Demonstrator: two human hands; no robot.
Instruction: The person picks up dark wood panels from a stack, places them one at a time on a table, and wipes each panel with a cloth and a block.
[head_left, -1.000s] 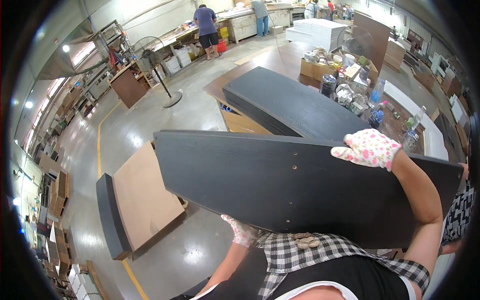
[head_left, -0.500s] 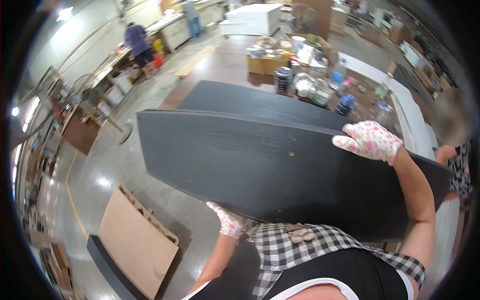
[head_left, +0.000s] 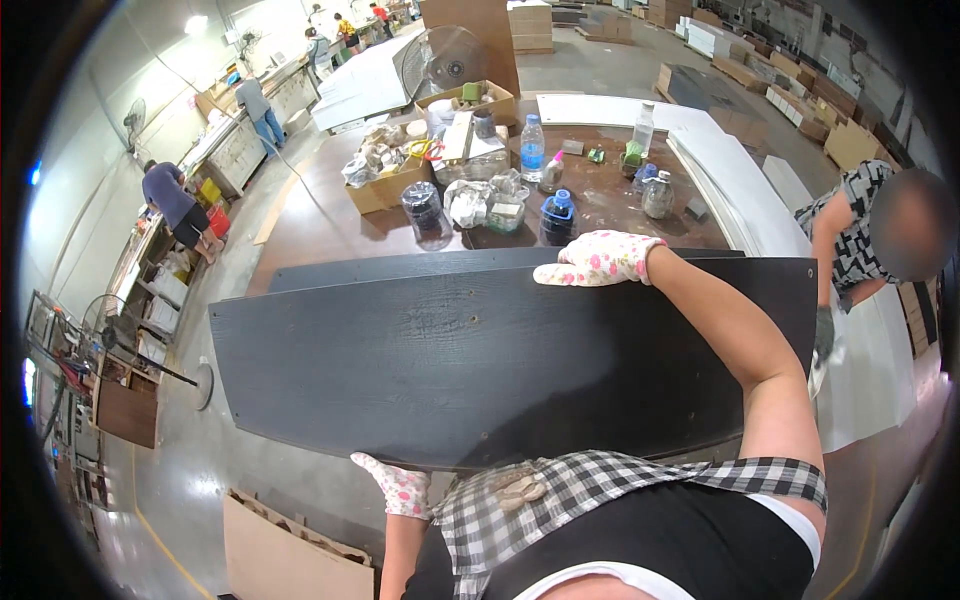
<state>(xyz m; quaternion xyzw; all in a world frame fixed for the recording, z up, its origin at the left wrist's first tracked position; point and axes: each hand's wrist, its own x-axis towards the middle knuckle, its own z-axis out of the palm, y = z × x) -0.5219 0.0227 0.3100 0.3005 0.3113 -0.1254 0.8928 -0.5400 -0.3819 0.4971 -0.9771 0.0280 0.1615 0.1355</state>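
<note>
A long black wood-grained board [head_left: 400, 360], with a curved near edge and a few small holes, lies across the front of my body. My right hand [head_left: 605, 260], in a white glove with pink flowers, grips its far edge from above. In a matching glove, my left hand [head_left: 400, 487] supports the near edge, thumb out along the rim and the other fingers hidden beneath. Behind it, a second black board [head_left: 340, 272] shows as a narrow strip on the brown tabletop [head_left: 300, 235].
Bottles, including a clear water bottle [head_left: 532, 150], jars and a cardboard box [head_left: 390, 188] crowd the table beyond. White panels [head_left: 700, 165] lie along its right side, near a co-worker [head_left: 850, 225]. A brown carton [head_left: 290, 555] stands on the floor at lower left.
My view has turned right, showing more of the co-worker. The held board now lies straighter across the view and covers more of the board behind. Both hands keep their places on its edges.
</note>
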